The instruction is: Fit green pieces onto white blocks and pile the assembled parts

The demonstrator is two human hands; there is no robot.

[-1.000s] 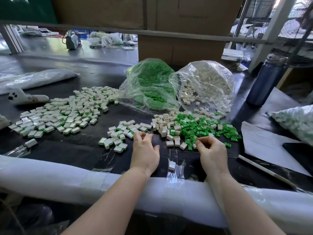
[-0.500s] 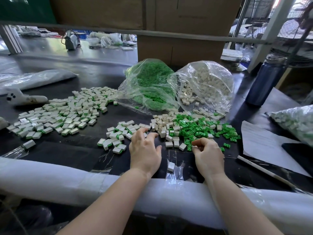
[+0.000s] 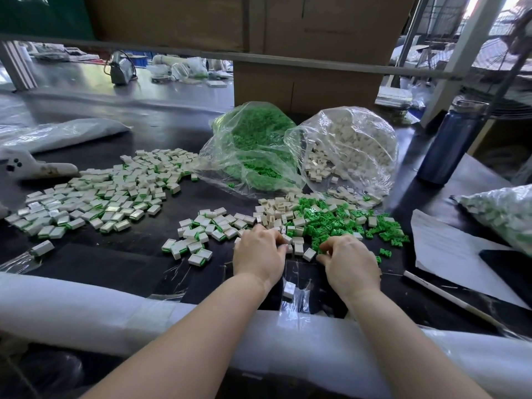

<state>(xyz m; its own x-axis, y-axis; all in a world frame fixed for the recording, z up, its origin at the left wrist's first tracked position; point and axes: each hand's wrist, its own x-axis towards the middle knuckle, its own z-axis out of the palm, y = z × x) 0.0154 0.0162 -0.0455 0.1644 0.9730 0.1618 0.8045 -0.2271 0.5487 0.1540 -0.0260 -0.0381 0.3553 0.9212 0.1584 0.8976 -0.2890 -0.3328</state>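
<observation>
Near edge of the worktop: my left hand [image 3: 259, 254] curls its fingertips onto a white block [image 3: 287, 239], apparently pinching it; my right hand [image 3: 349, 262] is curled at the green pieces [image 3: 331, 223], what it holds I cannot tell. Block sits left of the green, so the hands should meet between them. Further left, the finished pile [image 3: 95, 197]

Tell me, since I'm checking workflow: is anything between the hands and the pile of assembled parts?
Nothing visible. The left hand sits right beside the near assembled pile, on open black table.
</observation>
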